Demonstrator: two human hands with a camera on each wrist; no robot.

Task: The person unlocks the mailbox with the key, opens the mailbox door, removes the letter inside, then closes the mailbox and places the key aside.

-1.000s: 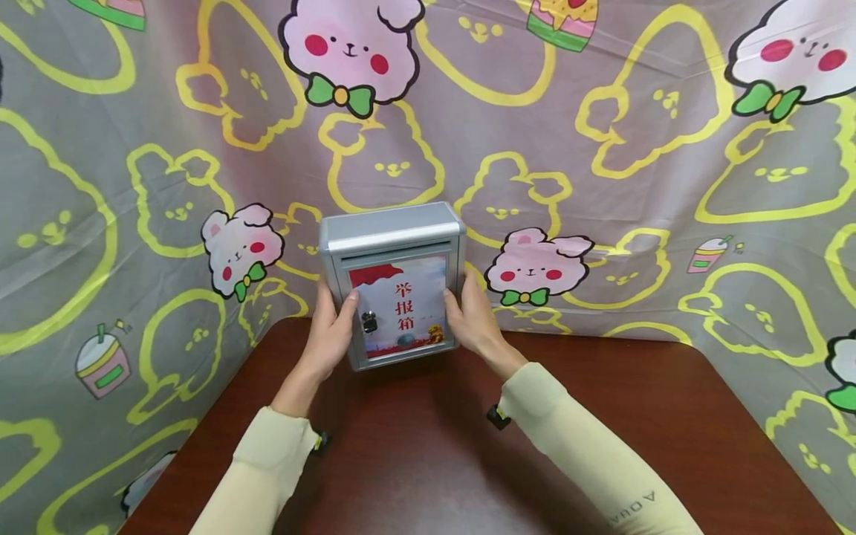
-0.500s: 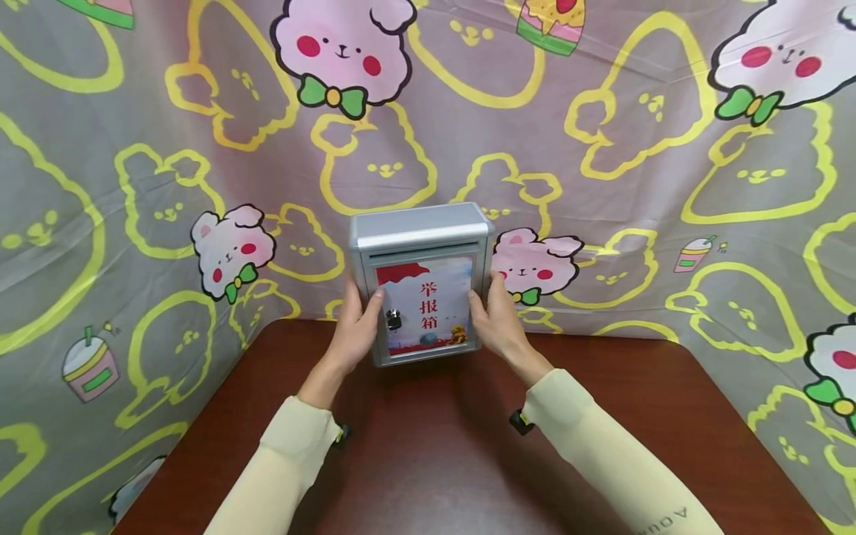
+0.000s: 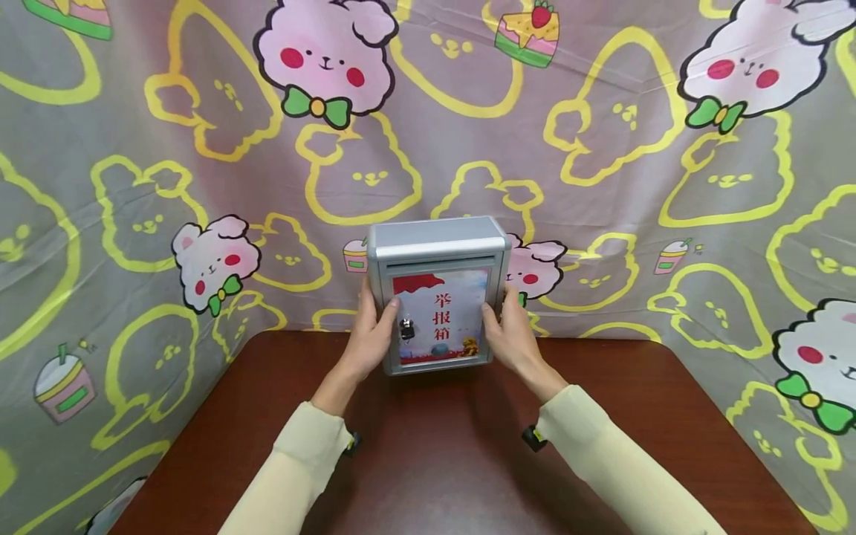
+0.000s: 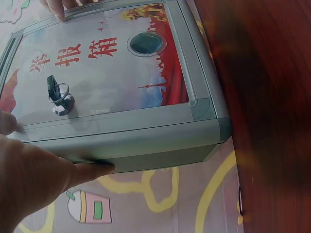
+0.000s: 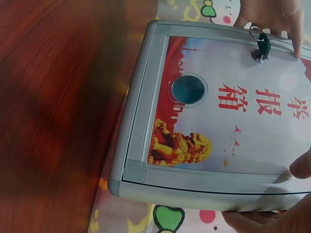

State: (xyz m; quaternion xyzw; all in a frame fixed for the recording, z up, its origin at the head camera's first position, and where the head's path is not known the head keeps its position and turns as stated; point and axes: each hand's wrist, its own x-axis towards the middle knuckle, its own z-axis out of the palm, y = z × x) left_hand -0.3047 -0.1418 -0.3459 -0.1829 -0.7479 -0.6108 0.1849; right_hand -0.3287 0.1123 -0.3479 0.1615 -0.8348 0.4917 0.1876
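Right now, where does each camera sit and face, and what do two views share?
Head: worn on head, facing forward-down at the box, left hand, right hand, sleeves.
Left wrist: on that wrist, facing box front; left hand near, right hand opposite.
Right wrist: likewise; right hand near, left hand opposite.
Both wrist views share the key.

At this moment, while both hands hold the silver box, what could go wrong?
The silver box might drop onto the table, since it seems held above it by the left hand and right hand at its sides. The key stands out from the front, so it could snag or bend.
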